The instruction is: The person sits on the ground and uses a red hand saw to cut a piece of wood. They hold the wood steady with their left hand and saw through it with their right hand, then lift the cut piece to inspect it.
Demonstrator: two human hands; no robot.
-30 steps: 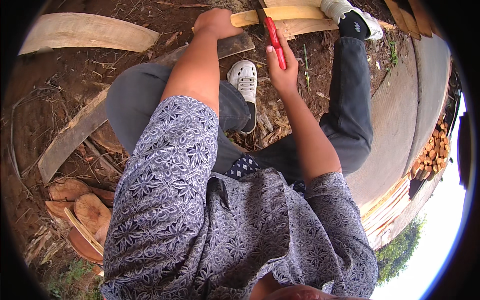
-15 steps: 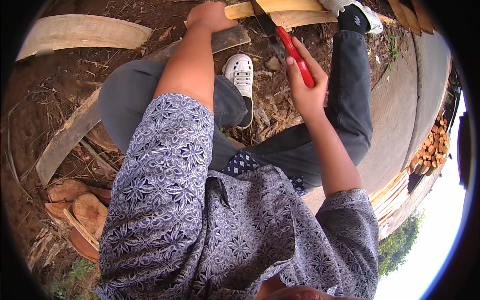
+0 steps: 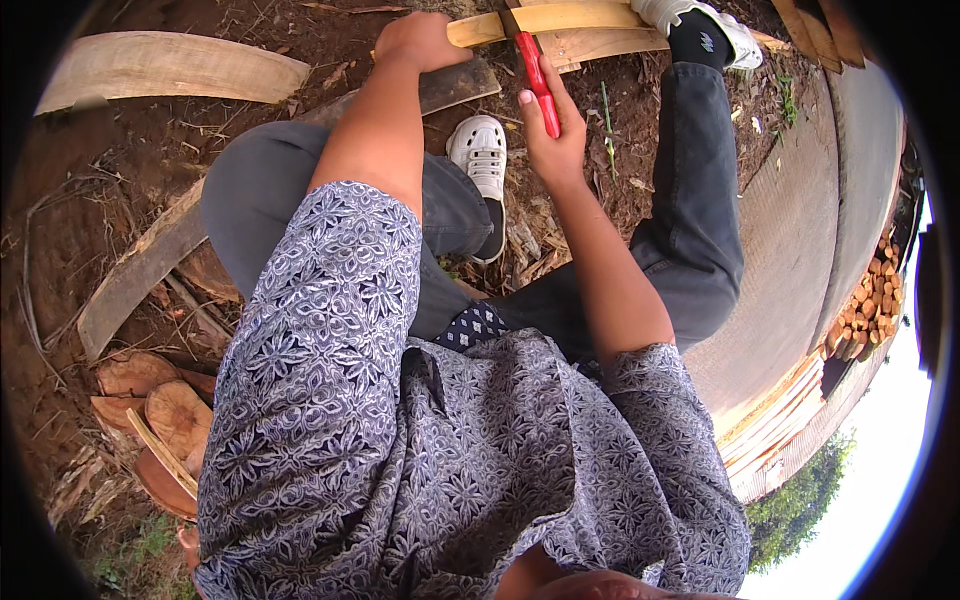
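**Red-handled blade drops back toward the pale plank**

Since half a second ago, the right hand has swung from its raised position down and forward, bringing the tool close to the wood again. At far left lie a curved offcut slab (image 3: 170, 65) and rough log rounds (image 3: 175, 415) on red earth. The left hand (image 3: 420, 38) is clenched over the end of the pale wooden plank (image 3: 560, 18), pinning it at the top of the view. That plank looks stiff, dry and fairly light, with a smooth sawn face; holding its end seems steadiest. The right hand (image 3: 552, 135) wraps the red-handled tool (image 3: 537, 78), whose plastic grip looks slick. A white clog (image 3: 482, 155) sits between.
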